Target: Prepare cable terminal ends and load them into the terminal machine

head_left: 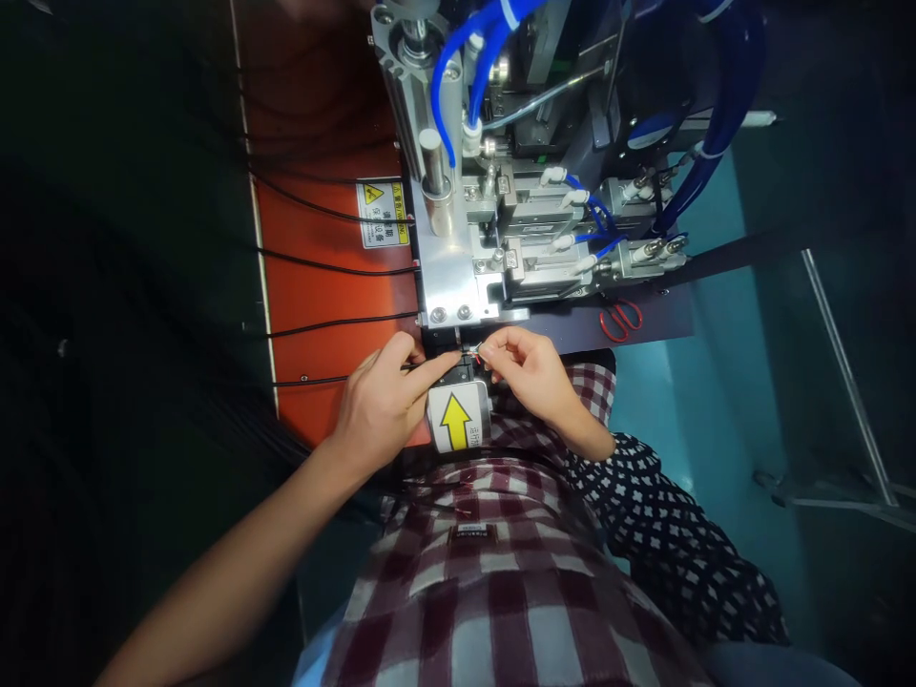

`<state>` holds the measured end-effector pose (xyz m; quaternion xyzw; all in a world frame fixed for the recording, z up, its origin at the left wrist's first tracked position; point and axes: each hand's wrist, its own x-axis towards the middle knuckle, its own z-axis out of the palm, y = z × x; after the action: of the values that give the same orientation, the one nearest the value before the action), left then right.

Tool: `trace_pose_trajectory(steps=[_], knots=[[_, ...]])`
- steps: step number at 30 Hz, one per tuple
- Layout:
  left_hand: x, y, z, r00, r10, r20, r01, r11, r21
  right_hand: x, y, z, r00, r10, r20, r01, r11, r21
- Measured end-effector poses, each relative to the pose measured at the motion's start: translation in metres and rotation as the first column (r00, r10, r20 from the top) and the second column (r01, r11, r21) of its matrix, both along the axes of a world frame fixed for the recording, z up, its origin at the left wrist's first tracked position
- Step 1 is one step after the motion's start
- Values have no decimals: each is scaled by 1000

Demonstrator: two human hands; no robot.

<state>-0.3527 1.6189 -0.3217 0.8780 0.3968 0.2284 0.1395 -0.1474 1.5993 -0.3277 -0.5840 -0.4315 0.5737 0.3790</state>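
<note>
My left hand (383, 396) rests beside a small black fixture (467, 370) at the front of the machine. Its index finger stretches out, with the tip touching the fixture's top; the other fingers are partly hidden. From the other side my right hand (530, 372) comes in with thumb and index finger pinched together. Between those fingertips is a thin wire (478, 358), partly red, that reaches onto the fixture close to the left fingertip. The part at its end is too small to make out. Below the fixture is a white label with a yellow arrow (455, 420).
A metal press head (450, 277) stands just beyond both hands, with pneumatic cylinders (544, 277) and blue air hoses (608, 224) behind. Red-handled scissors (621, 321) lie on the dark plate at right. Black cables (336, 267) cross the orange surface (307, 353) at left.
</note>
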Motion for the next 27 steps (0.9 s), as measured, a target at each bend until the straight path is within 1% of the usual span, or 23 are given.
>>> trace_pose_trajectory(steps=[6, 12, 20, 27], knots=[[1, -1, 1, 1000, 8, -6, -8, 1000, 1, 1, -1, -2, 1000, 5, 22, -5, 1000, -6], [0, -1, 0, 1000, 6, -11, -6, 1000, 12, 0, -1, -1, 1000, 5, -13, -5, 1000, -5], [0, -2, -1, 1000, 21, -13, -22, 1000, -13, 0, 0, -1, 1000, 16, 6, -16, 1000, -13], [0, -1, 0, 1000, 14, -13, -14, 1000, 0, -1, 0, 1, 1000, -14, 5, 14, 1000, 6]])
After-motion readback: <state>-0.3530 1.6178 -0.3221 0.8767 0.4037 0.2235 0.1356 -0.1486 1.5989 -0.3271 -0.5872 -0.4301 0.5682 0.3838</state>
